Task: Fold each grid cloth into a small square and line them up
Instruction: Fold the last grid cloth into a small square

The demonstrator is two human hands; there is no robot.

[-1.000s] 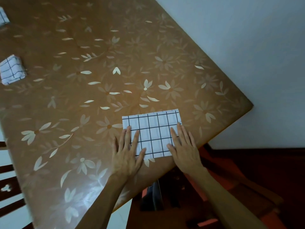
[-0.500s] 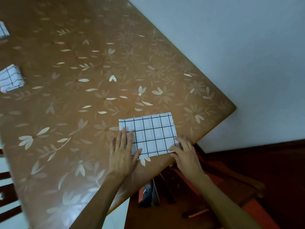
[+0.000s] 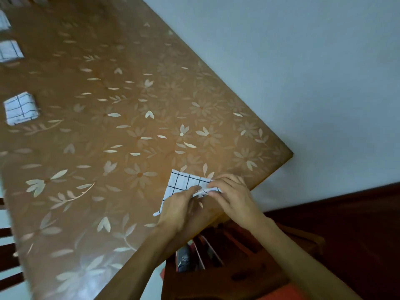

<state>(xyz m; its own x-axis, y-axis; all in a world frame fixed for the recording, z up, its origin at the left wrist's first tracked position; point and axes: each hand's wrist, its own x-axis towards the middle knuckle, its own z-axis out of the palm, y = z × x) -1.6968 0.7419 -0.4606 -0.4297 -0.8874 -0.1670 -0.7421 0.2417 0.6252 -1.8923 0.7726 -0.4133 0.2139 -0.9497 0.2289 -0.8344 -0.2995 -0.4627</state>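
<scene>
Head view: grid cloth [image 3: 184, 181] lies at near desk [image 3: 108, 137] corner. Left hand [image 3: 179, 205] and right hand [image 3: 234, 197] both pinch its raised right edge; I judge fold goes leftward.

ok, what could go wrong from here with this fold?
1. The cloth lies near the edge of the table; a pull toward the person could drag it off.
2. The left hand and right hand pinch the same raised end. Nothing pins the flat end, so the fold may land skewed.
3. The folded cloth sits far left; carrying this one there could loosen it.
</scene>
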